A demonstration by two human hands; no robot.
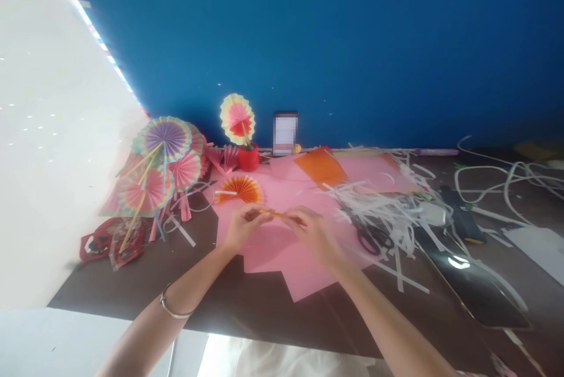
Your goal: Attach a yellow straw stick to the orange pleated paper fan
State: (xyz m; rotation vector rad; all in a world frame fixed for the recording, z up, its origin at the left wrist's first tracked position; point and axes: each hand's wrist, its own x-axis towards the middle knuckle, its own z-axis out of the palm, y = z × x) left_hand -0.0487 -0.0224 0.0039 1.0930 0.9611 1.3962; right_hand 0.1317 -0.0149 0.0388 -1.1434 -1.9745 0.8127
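Note:
My left hand [245, 224] and my right hand [312, 230] meet over the pink paper sheets [273, 253] in the middle of the table. Between them runs a narrow yellow-orange folded paper strip [275, 214], one end pinched by each hand. Just behind my left hand lies an orange pleated paper fan [241, 189], opened into a half round, with a white strip across its left side. An orange paper sheet [321, 167] rests farther back on the pink sheets.
Finished paper rosettes [165, 139] on sticks crowd the left side. A red pot [248, 157] holds another rosette. White paper strips [374, 204], scissors [370, 241], a box cutter [462, 218], a dark tablet [480, 289] and white cables [511, 180] lie to the right.

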